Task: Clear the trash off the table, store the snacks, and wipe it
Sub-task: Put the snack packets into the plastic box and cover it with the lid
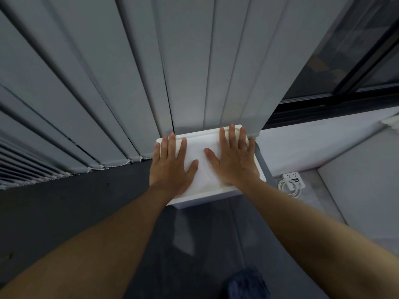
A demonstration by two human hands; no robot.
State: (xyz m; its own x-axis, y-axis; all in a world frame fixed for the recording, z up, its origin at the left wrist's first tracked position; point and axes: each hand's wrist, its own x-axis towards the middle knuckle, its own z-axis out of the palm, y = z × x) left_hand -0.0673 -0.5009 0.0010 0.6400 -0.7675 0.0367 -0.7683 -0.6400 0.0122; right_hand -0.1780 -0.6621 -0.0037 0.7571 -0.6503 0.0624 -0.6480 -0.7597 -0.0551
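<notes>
Seen from the head camera, the left hand (170, 167) and right hand (233, 160) lie flat with fingers straight and spread, pressing on the lid of a white box (200, 139). The box stands against grey vertical blinds (129, 72). The lid hides its contents. A white power strip (293, 180) lies to the right of the box.

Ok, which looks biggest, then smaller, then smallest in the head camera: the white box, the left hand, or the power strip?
1. white box
2. left hand
3. power strip
The strip lies lower, farther from the camera, so it may only look smaller than the hand.
</notes>
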